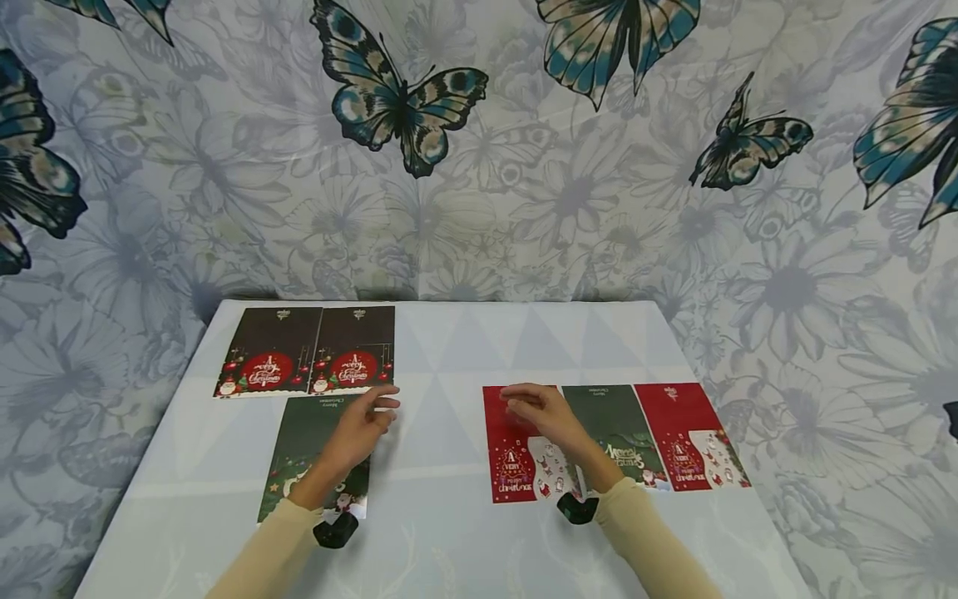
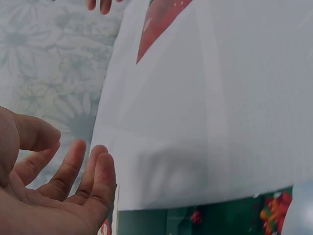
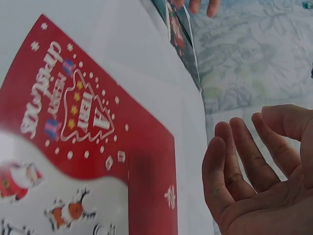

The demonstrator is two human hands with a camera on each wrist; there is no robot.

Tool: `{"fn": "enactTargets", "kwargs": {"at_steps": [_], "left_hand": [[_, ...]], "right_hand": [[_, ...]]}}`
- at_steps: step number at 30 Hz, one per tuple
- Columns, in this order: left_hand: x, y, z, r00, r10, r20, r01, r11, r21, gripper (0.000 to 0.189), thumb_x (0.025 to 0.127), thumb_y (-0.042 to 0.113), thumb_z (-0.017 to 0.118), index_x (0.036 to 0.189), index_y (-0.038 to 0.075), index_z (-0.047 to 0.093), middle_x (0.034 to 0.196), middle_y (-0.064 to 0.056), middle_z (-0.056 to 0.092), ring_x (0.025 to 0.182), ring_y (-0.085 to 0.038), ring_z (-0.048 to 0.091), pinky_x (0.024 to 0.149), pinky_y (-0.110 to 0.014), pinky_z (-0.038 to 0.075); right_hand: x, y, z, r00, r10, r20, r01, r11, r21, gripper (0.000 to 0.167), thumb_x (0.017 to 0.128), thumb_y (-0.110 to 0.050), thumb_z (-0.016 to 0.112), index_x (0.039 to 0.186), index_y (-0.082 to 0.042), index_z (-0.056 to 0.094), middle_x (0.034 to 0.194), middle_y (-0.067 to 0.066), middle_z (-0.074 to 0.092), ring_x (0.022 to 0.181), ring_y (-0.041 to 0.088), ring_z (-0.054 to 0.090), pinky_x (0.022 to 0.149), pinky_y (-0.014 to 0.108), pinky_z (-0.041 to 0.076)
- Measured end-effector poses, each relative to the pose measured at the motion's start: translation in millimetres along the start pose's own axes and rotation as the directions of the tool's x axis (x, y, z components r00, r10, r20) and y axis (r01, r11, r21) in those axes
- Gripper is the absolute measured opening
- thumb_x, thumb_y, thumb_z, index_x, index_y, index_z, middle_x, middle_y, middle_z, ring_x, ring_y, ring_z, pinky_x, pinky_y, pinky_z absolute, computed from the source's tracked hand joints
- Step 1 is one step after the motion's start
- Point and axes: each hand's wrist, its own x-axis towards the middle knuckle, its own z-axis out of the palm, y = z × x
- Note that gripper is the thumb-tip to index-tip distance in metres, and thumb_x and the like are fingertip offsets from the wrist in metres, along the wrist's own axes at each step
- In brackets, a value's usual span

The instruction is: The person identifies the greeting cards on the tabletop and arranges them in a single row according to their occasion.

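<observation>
My left hand (image 1: 358, 428) hovers over a green Christmas card (image 1: 322, 437) on the left of the table, its fingers loosely bent with nothing between them. Above the left red Christmas card (image 1: 511, 453) is my right hand (image 1: 546, 418), also holding nothing, fingers relaxed. The right wrist view shows that card (image 3: 146, 166) below and beside the hand (image 3: 259, 171), with white lettering and a tree outline. In the left wrist view, the hand's (image 2: 73, 181) fingers and thumb stand apart, and part of a green card (image 2: 234, 215) shows along the bottom.
Two dark cards, one on the left (image 1: 265, 349) and one on the right (image 1: 355, 345), lie side by side at the table's back left. Another green card (image 1: 609, 416) and a second red card (image 1: 688, 433) continue the right row. Butterfly-print fabric (image 1: 449, 233) hangs behind the white table (image 1: 441, 516).
</observation>
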Motion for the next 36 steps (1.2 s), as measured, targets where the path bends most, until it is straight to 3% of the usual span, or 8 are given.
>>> {"fn": "enactTargets", "kwargs": {"at_steps": [5, 9, 18, 26, 33, 36], "left_hand": [[-1.8, -1.2, 16.9, 1.000, -0.008, 0.005, 0.008, 1.000, -0.030, 0.040, 0.099, 0.003, 0.053, 0.139, 0.005, 0.054, 0.124, -0.023, 0.063, 0.107, -0.036, 0.065, 0.083, -0.036, 0.055], [-1.9, -1.0, 31.3, 1.000, -0.009, 0.021, 0.010, 0.998, -0.064, 0.039, 0.097, 0.002, 0.057, 0.136, 0.004, 0.057, 0.121, -0.022, 0.065, 0.102, -0.035, 0.067, 0.080, -0.038, 0.055], [-3.4, 0.7, 50.8, 0.996, -0.021, 0.087, 0.034, 0.989, -0.146, 0.034, 0.100, 0.009, 0.058, 0.133, -0.002, 0.057, 0.119, -0.025, 0.065, 0.105, -0.037, 0.067, 0.086, -0.045, 0.057], [-2.7, -1.4, 68.4, 0.989, -0.011, 0.146, 0.029, 0.992, -0.125, 0.035, 0.101, 0.015, 0.058, 0.133, 0.000, 0.059, 0.118, -0.022, 0.067, 0.102, -0.029, 0.069, 0.083, -0.040, 0.057], [-5.6, 0.6, 78.3, 0.982, 0.005, 0.190, 0.014, 0.995, -0.100, 0.034, 0.102, 0.015, 0.056, 0.132, 0.001, 0.059, 0.118, -0.021, 0.067, 0.102, -0.027, 0.068, 0.081, -0.036, 0.056], [-6.0, 0.9, 83.6, 0.980, 0.004, 0.201, 0.016, 0.995, -0.097, 0.034, 0.102, 0.018, 0.056, 0.133, 0.002, 0.059, 0.119, -0.019, 0.067, 0.103, -0.027, 0.068, 0.081, -0.037, 0.056]], "right_hand": [[-14.8, 7.8, -13.3, 0.999, -0.009, -0.047, 0.008, 1.000, -0.022, 0.036, 0.100, -0.019, 0.062, 0.131, 0.000, 0.062, 0.134, 0.019, 0.061, 0.123, 0.037, 0.060, 0.098, 0.025, 0.052], [-25.1, 14.1, -19.7, 0.997, -0.009, -0.083, 0.004, 0.999, -0.050, 0.037, 0.099, -0.017, 0.063, 0.130, 0.004, 0.061, 0.133, 0.023, 0.061, 0.119, 0.032, 0.062, 0.096, 0.030, 0.055], [-43.7, 28.9, -28.6, 0.993, 0.099, -0.066, -0.098, 0.995, 0.020, 0.043, 0.096, -0.017, 0.068, 0.134, 0.002, 0.058, 0.128, 0.030, 0.062, 0.109, 0.041, 0.065, 0.088, 0.045, 0.058], [-58.2, 43.2, -37.5, 0.989, 0.101, -0.106, -0.098, 0.995, 0.035, 0.044, 0.097, -0.013, 0.066, 0.135, 0.006, 0.056, 0.134, 0.029, 0.059, 0.110, 0.022, 0.067, 0.090, 0.030, 0.057], [-65.8, 52.1, -43.7, 0.989, 0.099, -0.113, -0.094, 0.994, 0.055, 0.045, 0.098, -0.014, 0.065, 0.137, 0.007, 0.054, 0.134, 0.031, 0.058, 0.117, 0.039, 0.063, 0.092, 0.035, 0.057], [-68.3, 55.1, -46.9, 0.988, 0.093, -0.124, -0.087, 0.995, 0.054, 0.045, 0.098, -0.015, 0.064, 0.137, 0.007, 0.054, 0.134, 0.031, 0.058, 0.115, 0.038, 0.065, 0.091, 0.035, 0.057]]}}
